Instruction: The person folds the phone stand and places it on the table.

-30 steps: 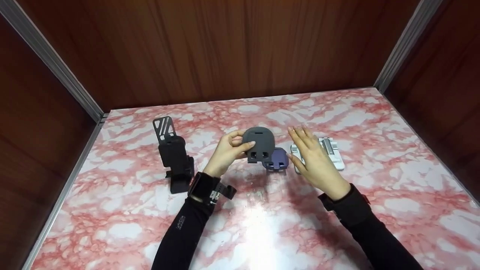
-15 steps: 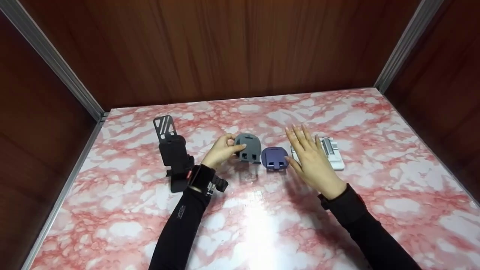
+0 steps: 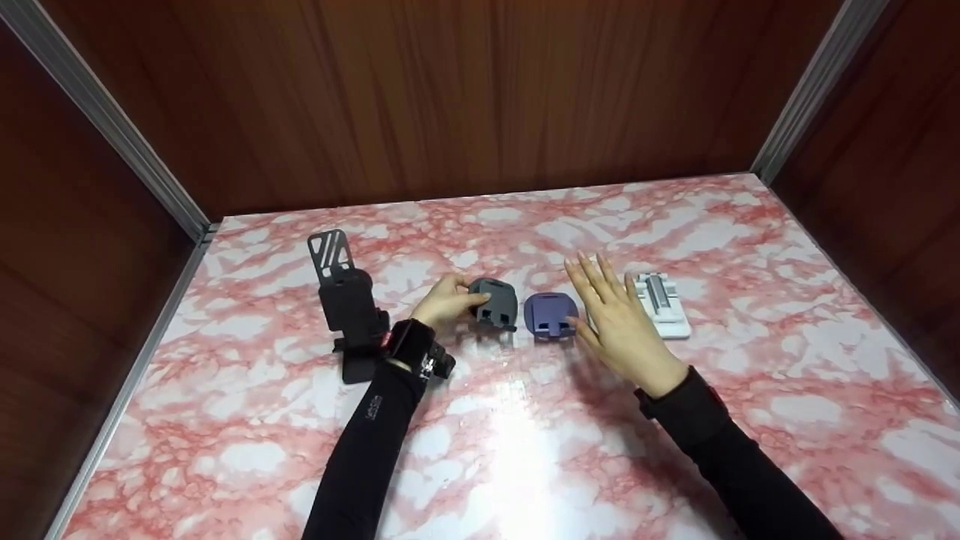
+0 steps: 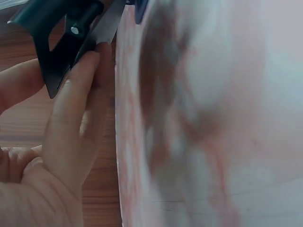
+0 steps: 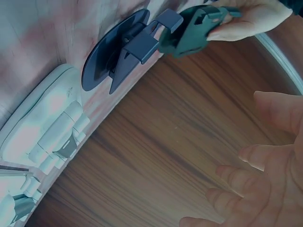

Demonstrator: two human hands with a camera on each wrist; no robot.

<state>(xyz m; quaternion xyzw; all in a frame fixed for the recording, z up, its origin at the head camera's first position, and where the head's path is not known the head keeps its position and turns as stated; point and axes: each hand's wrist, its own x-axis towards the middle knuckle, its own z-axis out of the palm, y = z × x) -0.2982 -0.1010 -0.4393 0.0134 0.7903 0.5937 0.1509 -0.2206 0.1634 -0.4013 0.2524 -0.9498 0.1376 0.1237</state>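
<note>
Grey stand (image 3: 494,301), purple stand (image 3: 551,314), white stand (image 3: 660,306), black stand (image 3: 346,307) at frame left; pink-and-white marbled table (image 3: 525,420); brown wood-grain walls (image 3: 450,97); black sleeves (image 3: 360,457).

Lit brightly from above, with a white glare patch on the glossy pink-and-white marbled tabletop (image 3: 750,247) at lower centre of the head view. Soft shadows under both forearms and beside the small stands. Dark at the wood-panelled walls toward the frame edges. Slightly soft overall in the head view. Badly blurred and washed out across the right half of the left wrist view; sharper, cool-tinted in the right wrist view.
</note>
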